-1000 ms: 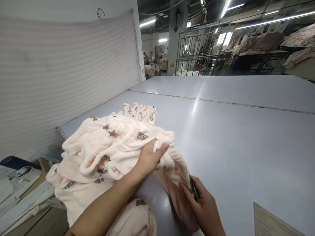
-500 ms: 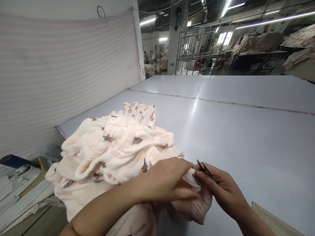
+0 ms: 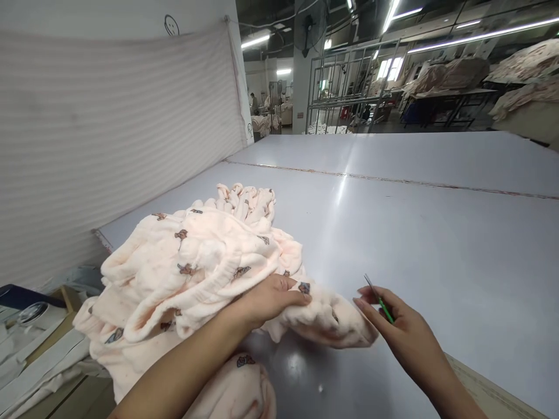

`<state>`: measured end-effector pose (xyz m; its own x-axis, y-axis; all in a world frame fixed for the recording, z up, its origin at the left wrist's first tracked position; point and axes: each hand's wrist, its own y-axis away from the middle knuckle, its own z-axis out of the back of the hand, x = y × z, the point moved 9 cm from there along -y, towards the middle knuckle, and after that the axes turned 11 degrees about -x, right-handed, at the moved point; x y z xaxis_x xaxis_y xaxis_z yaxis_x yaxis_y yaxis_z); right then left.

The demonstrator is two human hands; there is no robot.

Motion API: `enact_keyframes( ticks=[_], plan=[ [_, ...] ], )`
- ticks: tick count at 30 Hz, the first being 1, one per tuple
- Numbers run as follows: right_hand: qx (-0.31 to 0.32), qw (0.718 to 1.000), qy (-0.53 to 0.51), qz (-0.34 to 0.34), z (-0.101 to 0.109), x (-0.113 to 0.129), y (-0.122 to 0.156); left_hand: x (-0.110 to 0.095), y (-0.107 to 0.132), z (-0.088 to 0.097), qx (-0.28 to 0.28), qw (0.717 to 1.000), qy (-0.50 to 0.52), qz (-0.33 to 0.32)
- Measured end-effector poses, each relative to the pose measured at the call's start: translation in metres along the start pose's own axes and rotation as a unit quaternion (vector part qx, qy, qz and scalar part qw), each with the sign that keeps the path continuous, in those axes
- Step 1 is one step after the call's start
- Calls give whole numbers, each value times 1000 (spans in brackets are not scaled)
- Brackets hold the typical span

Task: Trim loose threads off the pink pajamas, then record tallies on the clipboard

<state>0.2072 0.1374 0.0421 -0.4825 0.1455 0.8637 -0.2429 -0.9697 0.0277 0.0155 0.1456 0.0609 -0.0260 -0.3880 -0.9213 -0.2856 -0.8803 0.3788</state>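
Note:
A heap of pale pink plush garments (image 3: 209, 250) with small printed animal figures lies on the left of the table. My left hand (image 3: 271, 299) is closed on a fold of one plush garment (image 3: 332, 320), thumb on top, beside a printed figure. That garment's end stretches to the right, close to my right hand (image 3: 402, 326). In the right hand are small thread snips (image 3: 379, 301) with a green part showing and the metal tip pointing up and left. The right fingertips appear just off the fabric; part of the snips is hidden in the palm.
The wide pale table (image 3: 437, 250) has a seam across it. A white sheet (image 3: 117, 134) hangs at left. Cardboard and a roll of tape (image 3: 32, 314) are at lower left, a board (image 3: 484, 384) at lower right. Metal racks (image 3: 340, 105) stand behind.
My left hand has moved left and turned, now gripping the garment farther from its end. The right hand has come away from the fabric with the snips. The garment's end now lies stretched out.

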Motion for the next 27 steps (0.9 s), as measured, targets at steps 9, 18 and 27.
enact_keyframes(
  ticks=[9, 18, 27],
  plan=[
    [65, 979, 58, 185, -18, 43, 56, -2, 3, -7, -22, 1000, 15, -17],
    [43, 971, 83, 222, -22, 55, 60, 3, 6, -13, -2, 996, -90, -30],
    [18, 990, -109, 83, -5, 53, 50, -51, 39, 20, -189, 902, -166, -349]
  ],
)
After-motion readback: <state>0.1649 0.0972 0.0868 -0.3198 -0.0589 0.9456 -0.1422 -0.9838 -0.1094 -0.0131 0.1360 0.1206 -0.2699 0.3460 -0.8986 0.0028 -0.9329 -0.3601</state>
